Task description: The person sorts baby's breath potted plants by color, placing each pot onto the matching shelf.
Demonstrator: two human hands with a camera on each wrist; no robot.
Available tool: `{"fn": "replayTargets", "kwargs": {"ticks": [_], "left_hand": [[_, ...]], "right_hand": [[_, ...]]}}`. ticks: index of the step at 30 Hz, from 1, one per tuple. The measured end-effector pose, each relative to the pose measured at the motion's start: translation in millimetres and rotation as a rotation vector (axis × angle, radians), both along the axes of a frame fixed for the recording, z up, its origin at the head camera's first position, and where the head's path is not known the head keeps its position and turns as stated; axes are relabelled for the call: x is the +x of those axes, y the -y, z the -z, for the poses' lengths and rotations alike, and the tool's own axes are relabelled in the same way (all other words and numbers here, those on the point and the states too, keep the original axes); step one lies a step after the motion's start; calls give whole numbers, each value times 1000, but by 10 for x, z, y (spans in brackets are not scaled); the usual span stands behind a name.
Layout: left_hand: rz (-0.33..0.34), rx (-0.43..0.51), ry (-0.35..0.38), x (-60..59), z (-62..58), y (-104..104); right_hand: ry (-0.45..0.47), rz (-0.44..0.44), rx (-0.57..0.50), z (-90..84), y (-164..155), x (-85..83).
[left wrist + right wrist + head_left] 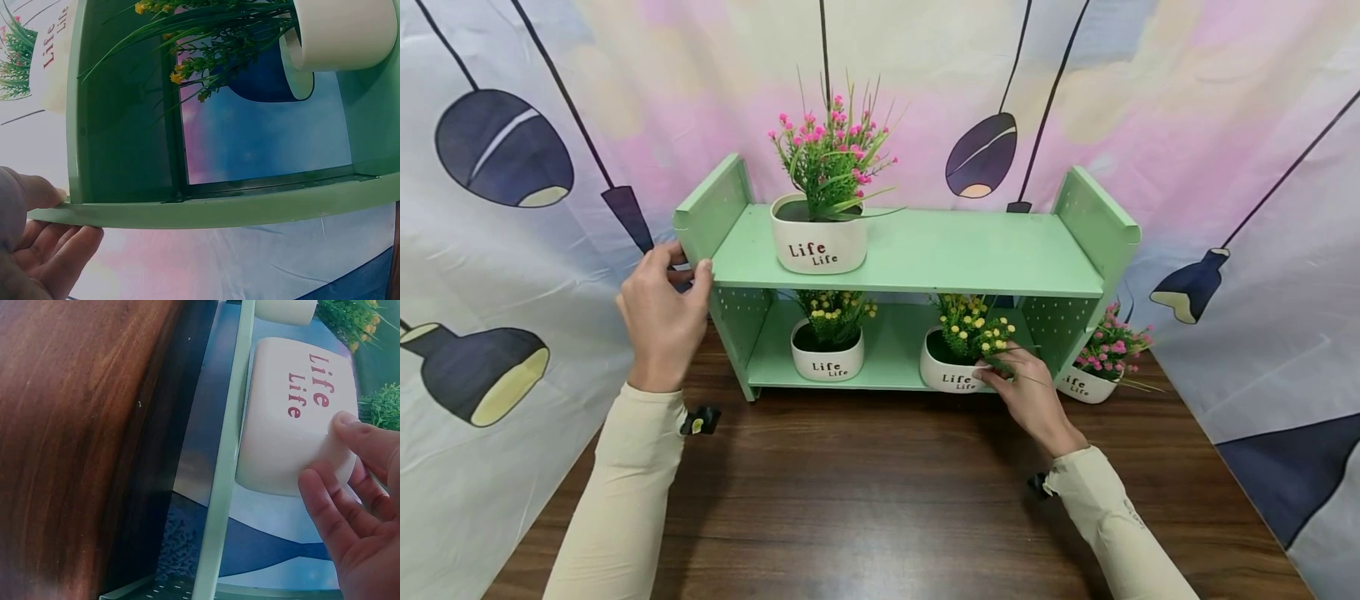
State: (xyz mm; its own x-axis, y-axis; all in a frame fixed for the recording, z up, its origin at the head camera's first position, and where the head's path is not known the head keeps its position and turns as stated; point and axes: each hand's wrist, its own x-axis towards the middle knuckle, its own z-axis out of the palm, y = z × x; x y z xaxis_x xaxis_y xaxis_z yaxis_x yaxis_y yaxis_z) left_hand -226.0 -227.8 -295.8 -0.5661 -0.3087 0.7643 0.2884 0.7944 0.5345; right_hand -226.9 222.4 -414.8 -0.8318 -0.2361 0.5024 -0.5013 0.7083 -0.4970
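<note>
"What are you holding?"

"My left hand (662, 312) pinches the side edge of the pale-green, two-tier shelf (977, 250), left in the head view; my right hand (1028, 392) pinches the glossy white "Life" pot with yellow flowers (940, 368), right of centre, at the lower tier's front edge."

"Below?"

"The brown wood-grain desk (850, 483), bottom of the frame."

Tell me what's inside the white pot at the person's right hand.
Inside the white pot stands a green, yellow-flowered plant; beside it the interior looks dark. The bottom cannot be seen: the pot's own front covers it.
</note>
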Motion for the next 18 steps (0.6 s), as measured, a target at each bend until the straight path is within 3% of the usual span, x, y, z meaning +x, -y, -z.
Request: {"fn": "replayTargets", "kwargs": {"ticks": [18], "left_hand": [[1, 6, -8, -8, 7, -6]], "right_hand": [[59, 9, -24, -16, -4, -102]]}}
